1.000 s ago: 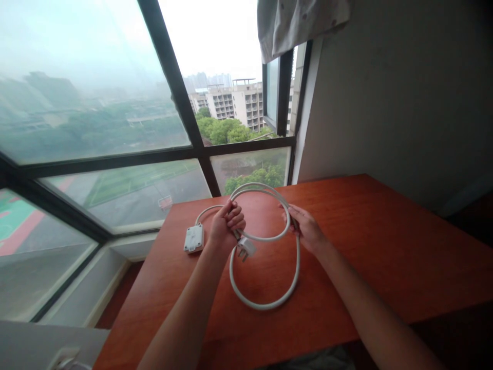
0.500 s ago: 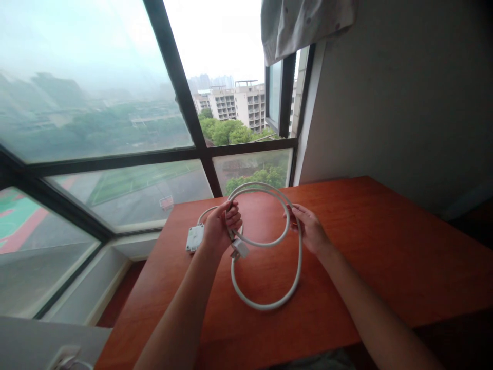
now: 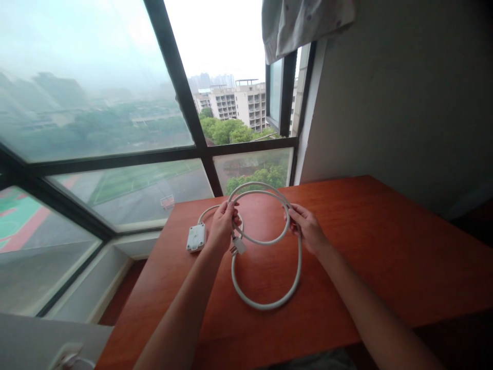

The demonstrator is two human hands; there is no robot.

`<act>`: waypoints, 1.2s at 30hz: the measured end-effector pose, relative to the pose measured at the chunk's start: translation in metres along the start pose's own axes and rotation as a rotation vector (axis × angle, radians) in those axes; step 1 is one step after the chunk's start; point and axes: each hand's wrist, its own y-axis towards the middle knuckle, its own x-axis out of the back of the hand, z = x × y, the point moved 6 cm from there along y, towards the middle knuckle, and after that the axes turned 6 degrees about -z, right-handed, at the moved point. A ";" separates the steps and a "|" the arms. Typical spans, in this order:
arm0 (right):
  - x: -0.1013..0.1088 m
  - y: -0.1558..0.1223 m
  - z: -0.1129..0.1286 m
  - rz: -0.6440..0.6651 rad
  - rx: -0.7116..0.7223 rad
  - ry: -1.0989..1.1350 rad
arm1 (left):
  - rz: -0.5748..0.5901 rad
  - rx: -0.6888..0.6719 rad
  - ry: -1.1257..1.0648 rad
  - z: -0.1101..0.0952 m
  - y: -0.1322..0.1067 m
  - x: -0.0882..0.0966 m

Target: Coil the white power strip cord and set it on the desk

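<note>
White, smooth and rubbery-looking, the cord [image 3: 265, 307] is gathered in round loops above the middle of the counter [image 3: 370, 267], whose reddish-brown top has a faint grain and a soft sheen. From where I stand, the left hand [image 3: 223, 223] is curled closed around the coil's left side, and the right hand [image 3: 306, 226] has its fingers bent lightly round the opposite side, thumb against the strands. The upper loops span left to right between the hands, roughly along the counter's far edge; one larger loop droops toward the near edge, and I can't tell whether its lowest part touches the wood. Just below the left hand hangs a blocky white plug [image 3: 239, 245], its metal pins aimed to the left and a little down. A second ago those pins pointed mostly down toward the near edge, so the plug has swung round, while the loops keep nearly the same shape. Near the far left corner lies a flat, pale box [image 3: 196, 237], rectangular, with dark round spots at its corners; its long axis runs from the far edge toward the near one. The cord leaves its far end and arcs rightward to the left hand.
</note>
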 end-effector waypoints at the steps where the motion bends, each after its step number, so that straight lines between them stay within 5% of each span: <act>1: -0.001 -0.001 0.000 0.007 0.000 -0.011 | -0.019 -0.022 -0.016 0.001 0.001 0.001; 7: -0.005 0.000 -0.003 0.035 0.016 -0.080 | -0.111 -0.178 0.029 0.000 0.002 0.007; 11: -0.002 0.003 -0.006 0.008 0.029 -0.084 | -0.005 -0.189 0.110 -0.003 -0.002 0.002; 18: 0.001 0.003 -0.004 -0.022 0.058 -0.086 | 0.085 -0.023 -0.028 -0.003 -0.005 -0.005; 28: -0.002 0.000 0.000 0.109 -0.034 -0.041 | 0.141 0.527 -0.434 0.003 -0.018 -0.011; 36: 0.006 0.008 -0.004 -0.014 0.067 -0.108 | 0.038 0.508 -0.504 0.011 -0.020 -0.007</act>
